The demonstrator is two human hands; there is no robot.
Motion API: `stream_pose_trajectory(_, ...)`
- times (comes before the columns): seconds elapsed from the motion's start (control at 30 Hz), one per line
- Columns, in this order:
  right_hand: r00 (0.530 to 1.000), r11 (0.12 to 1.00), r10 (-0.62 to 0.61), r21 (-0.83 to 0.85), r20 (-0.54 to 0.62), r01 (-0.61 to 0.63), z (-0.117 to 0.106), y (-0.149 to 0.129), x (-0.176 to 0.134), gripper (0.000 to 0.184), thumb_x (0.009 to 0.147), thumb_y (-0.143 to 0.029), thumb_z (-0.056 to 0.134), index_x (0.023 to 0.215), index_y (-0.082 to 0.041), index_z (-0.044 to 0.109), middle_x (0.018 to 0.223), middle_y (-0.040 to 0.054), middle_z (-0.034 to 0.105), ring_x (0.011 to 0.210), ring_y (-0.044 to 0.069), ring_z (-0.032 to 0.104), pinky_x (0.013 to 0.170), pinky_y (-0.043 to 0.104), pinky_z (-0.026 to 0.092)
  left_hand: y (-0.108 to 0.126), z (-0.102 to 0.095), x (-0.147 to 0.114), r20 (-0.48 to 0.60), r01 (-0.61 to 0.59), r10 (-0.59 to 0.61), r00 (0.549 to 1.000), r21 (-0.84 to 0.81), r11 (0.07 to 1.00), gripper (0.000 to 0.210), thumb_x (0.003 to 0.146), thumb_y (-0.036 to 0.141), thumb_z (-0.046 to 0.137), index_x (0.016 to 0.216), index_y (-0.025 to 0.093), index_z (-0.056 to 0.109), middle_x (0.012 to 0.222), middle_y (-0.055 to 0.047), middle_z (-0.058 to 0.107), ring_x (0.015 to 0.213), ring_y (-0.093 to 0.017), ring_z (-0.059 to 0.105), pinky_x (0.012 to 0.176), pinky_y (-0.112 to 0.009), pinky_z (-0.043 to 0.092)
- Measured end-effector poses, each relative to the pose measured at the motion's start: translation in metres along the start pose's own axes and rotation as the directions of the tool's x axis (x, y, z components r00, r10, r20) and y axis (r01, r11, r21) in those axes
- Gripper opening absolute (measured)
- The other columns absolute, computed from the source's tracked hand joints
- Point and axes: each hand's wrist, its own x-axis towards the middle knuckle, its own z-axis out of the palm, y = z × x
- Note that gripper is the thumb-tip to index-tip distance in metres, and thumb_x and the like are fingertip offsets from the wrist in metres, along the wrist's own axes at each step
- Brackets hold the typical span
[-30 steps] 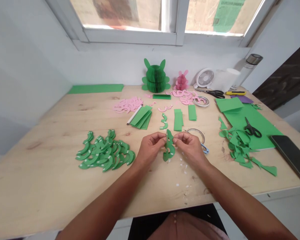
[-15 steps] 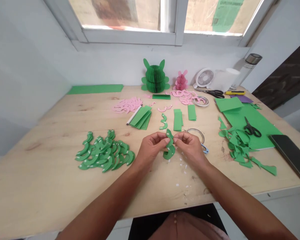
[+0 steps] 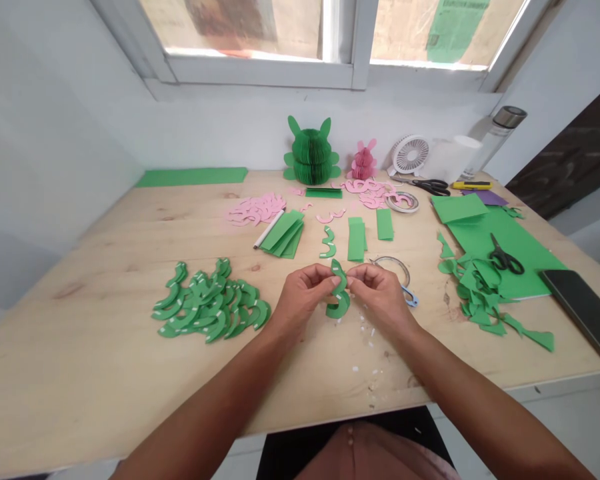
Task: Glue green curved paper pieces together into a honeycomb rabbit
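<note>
Near the front middle of the table, my left hand [image 3: 309, 291] pinches a wavy green paper cutout [image 3: 339, 305] with small white strips on it. My right hand [image 3: 377, 291] is closed at the cutout's right edge, thumb against forefinger; whatever sits between those fingertips is too small to make out. A similar green cutout [image 3: 327, 242] lies flat just beyond the hands. To the left is a heap of green wavy cutouts [image 3: 207, 303] bearing white strips. Tiny white scraps [image 3: 373, 343] are scattered below my right hand. A roll of tape [image 3: 397, 267] and a light blue tool [image 3: 411, 297] lie behind it.
Folded green papers [image 3: 283, 237] and pink cutouts [image 3: 257, 209] lie farther back. Green [image 3: 312, 157] and pink [image 3: 363, 164] honeycomb paper figures stand by the wall beside a white fan [image 3: 411, 155]. At right are green scraps [image 3: 480, 283], scissors [image 3: 506, 255] and a phone [image 3: 583, 310].
Both hands stay almost in place around the green cutout. The whole view has shifted very slightly; nothing else visibly moves.
</note>
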Motion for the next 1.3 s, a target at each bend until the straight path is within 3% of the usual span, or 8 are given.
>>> stream_pose_trajectory(1.07,0.999,0.995,-0.034,-0.093,0.001,0.034,0.0003,-0.0032,-0.0023,0.014,0.067,-0.03,0.067,0.066,-0.018,0.062,0.058,-0.0015,0.057,0.054,0.011,0.049,0.052,0.024,0.038,-0.0005,-0.0007,0.0011,0.023,0.024,-0.024,0.999,-0.005,1.0,0.022,0.063,0.032,0.073,0.065,0.014,0.061,0.06,0.001,0.058,0.054,-0.01,0.053,0.054,-0.022,0.047)
stream_pose_trajectory(1.3,1.0,0.996,-0.007,-0.095,-0.005,0.006,0.0008,-0.0016,-0.0011,0.013,0.066,-0.029,0.066,0.064,-0.017,0.06,0.056,-0.0028,0.054,0.05,0.01,0.046,0.049,0.024,0.035,0.0017,-0.0006,0.0015,-0.014,-0.013,0.012,1.0,-0.063,0.998,0.024,0.062,0.029,0.075,0.079,0.015,0.065,0.07,-0.001,0.064,0.062,-0.012,0.057,0.06,-0.024,0.048)
